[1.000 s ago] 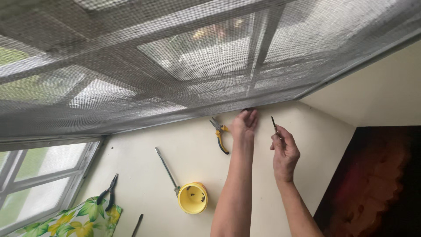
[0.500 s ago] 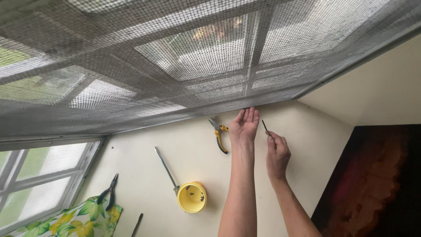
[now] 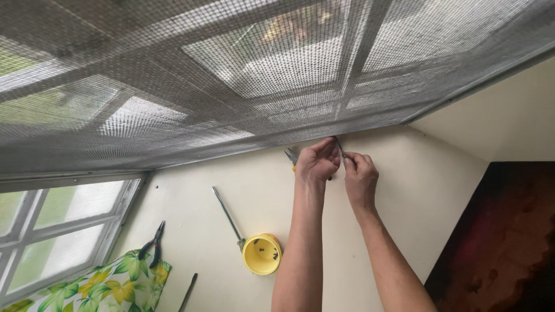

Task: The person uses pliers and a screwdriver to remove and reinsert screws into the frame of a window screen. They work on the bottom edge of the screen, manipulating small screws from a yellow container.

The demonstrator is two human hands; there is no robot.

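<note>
Mesh edge [image 3: 324,140]; nail [image 3: 340,147] above right hand [image 3: 361,178]

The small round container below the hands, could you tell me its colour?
The container is yellow, seen best in the head view.

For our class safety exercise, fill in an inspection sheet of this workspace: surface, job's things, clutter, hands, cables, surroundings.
Surface: cream ledge, tools lying on it.
Job's things: grey mesh screen; thin metal pin at its edge.
Clutter: yellow cup, screwdriver, black pliers, yellow-handled pliers, floral cloth.
Hands: left hand at the mesh edge; right hand pinching the pin.
Cables: nothing seen.
Surroundings: window, dark wood panel.
</note>
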